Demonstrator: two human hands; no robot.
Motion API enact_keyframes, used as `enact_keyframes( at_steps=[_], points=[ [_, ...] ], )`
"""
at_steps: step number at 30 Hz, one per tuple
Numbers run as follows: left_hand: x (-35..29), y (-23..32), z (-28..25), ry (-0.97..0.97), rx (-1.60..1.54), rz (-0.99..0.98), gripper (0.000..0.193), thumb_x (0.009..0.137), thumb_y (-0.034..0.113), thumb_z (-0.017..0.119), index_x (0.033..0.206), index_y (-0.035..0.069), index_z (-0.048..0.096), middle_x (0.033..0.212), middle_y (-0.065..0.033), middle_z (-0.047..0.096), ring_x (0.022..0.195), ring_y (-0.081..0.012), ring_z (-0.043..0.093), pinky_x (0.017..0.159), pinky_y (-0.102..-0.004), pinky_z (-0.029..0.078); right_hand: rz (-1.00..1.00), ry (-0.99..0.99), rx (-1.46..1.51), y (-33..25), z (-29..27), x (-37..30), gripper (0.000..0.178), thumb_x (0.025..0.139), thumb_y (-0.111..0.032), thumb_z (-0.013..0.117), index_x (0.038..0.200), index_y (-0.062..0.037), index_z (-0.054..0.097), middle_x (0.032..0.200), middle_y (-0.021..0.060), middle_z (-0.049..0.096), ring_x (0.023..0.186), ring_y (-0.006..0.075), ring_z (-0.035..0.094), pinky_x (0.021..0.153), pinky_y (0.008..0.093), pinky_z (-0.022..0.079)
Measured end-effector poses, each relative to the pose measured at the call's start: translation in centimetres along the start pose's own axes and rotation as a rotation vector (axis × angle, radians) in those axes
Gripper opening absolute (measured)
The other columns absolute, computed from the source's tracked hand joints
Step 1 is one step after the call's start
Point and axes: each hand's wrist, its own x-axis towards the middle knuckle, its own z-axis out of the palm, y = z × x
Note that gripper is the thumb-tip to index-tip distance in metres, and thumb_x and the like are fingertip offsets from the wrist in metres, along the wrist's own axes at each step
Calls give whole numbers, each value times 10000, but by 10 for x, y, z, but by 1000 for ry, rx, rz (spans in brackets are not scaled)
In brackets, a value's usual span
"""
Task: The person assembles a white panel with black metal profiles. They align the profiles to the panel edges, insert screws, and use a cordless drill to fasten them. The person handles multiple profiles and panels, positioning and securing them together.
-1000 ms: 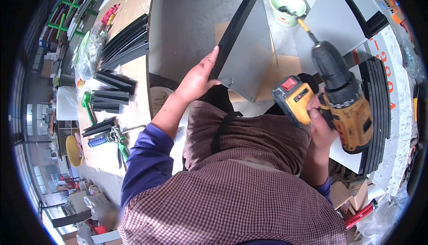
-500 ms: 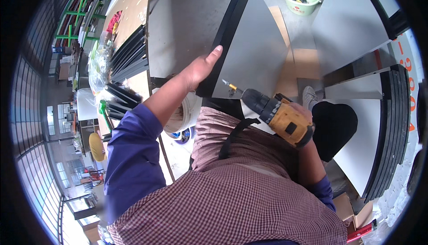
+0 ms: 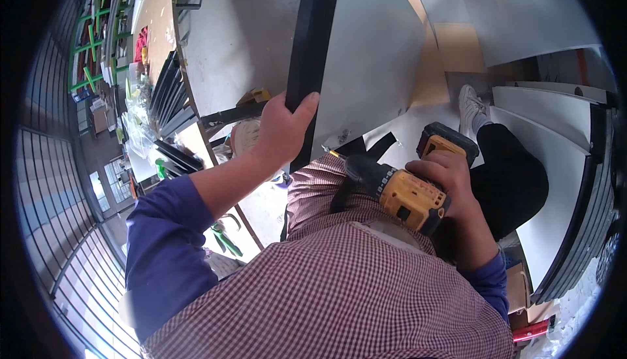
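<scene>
My left hand (image 3: 286,127) is closed round the black edge strip (image 3: 316,32) of a large grey panel (image 3: 372,49), its thumb lying along the strip. The panel stands tilted in front of me, its lower end by my lap. In my right hand (image 3: 450,175) is a yellow and black cordless drill (image 3: 406,197), held by its handle. The drill's thin bit points left and up, close to the panel's lower corner; I cannot tell whether it touches. Beneath the drill is my checked apron (image 3: 366,274).
At left, a wooden bench (image 3: 162,6) carries several black strips (image 3: 171,91) and clear plastic bags (image 3: 137,127). Panels with black edges (image 3: 569,235) are stacked at right. Brown board (image 3: 460,46) lies ahead on the floor. A red tool (image 3: 532,331) is at lower right.
The view has shifted, and the green tub has left it. The panel's black edge stands steeper. My left hand appears lower on it. The drill has turned, so its handle and my right fingers show more.
</scene>
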Motion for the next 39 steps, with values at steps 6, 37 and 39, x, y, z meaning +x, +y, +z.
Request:
enact_keyframes(
  at_steps=[6,37,39],
  points=[
    [-4,10,8,23,26,-23,436,941,350,603,1047,-72,629,901,-130,679,797,-173,630,741,-308,503,-15,30,39,8,2,-5,384,614,-265,765,946,-85,696,705,58,608,651,249,625,587,362,470],
    [-1,-12,10,47,-29,5,400,911,345,615,933,-50,671,764,-129,697,683,-206,655,709,-339,504,20,-28,114,16,7,-5,370,631,-267,765,955,-109,680,702,43,608,669,243,637,609,360,478],
    [0,-11,11,65,-27,7,386,910,325,621,927,-57,669,760,-118,691,696,-183,650,700,-319,501,25,-38,119,17,6,-4,370,636,-263,762,962,-108,683,705,43,607,671,242,635,615,360,480]
  ],
)
